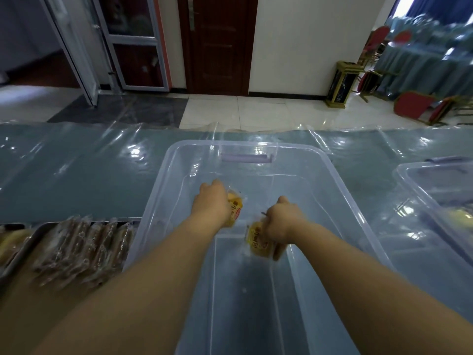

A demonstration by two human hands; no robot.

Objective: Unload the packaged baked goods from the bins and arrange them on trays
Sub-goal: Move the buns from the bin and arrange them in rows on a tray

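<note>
Packaged baked goods, two yellow packets, low inside clear bin at middle of table under glossy plastic sheeting. First yellow packet held in left grip, fingers curled round it, toward far end of bin below purple handle. Second yellow packet clutched in right grip, fingers closed over its right edge, just beside the first and nearer the camera. Both packets blurred; unclear whether resting on bin floor or lifted off it. Just left of bin, metal tray packed with rows of brown packets. At right edge of table, second clear bin, something yellow inside, too blurred to tell.
</note>
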